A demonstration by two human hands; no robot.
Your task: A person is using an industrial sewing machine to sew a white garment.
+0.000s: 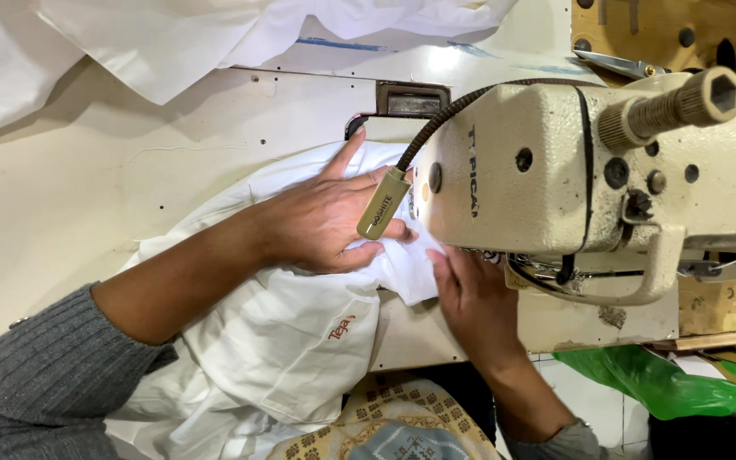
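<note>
Guiding white fabric [300, 332] under the head of a cream sewing machine [589, 179], the left hand [325, 226] lies flat on the cloth, fingers spread. The right hand [470, 298] presses the cloth's edge beside the needle area, fingers together. Doing this well likely means keeping the cloth flat and fingertips clear. Creased fabric drapes off the pale table [87, 196] toward the lap.
</note>
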